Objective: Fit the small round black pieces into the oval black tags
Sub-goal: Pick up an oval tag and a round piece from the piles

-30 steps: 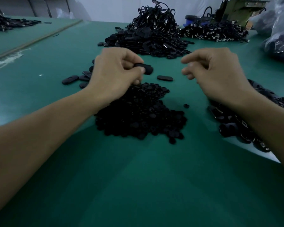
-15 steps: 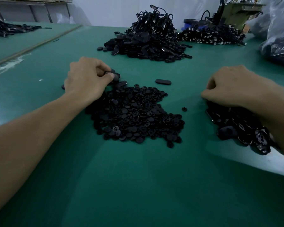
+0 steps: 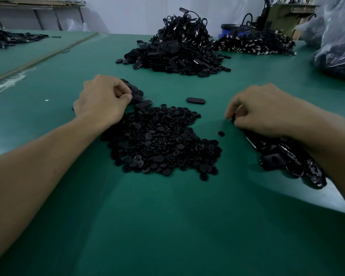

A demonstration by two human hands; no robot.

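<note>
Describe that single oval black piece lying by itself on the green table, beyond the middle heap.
The lone tag is a flat, long oval with rounded ends, matte black, plastic by its look. It lies flat on the green table, its long side running left to right. It sits just beyond the heap of round pieces, apart from it, between the left hand and right hand. Nothing touches it. Whether a round piece is fitted in it cannot be told.
</note>
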